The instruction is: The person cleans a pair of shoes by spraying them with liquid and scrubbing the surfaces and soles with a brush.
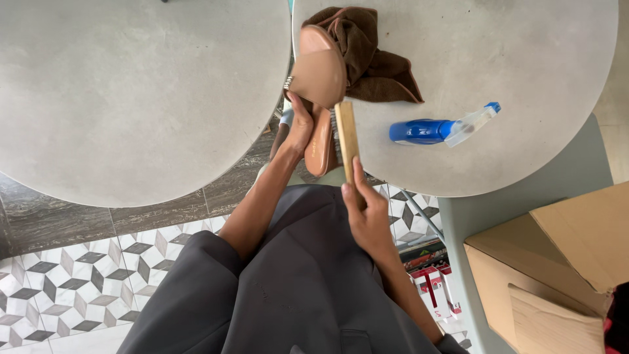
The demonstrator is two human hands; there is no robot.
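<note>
Packages in view: two cardboard boxes and one small printed pack.

Two plain brown cardboard boxes (557, 262) stand at lower right, flaps open, beside the right table (524, 52). A red-and-white printed pack (436, 288) lies on the tiled floor (78, 275) just left of them.

My left hand (300, 126) is raised in front of me, forearm stretched forward and bare, fingers closed in a grip. My right hand (367, 213) sits lower and closer in, fingers curled tight, thumb pointing up, wrist bent slightly.
</note>
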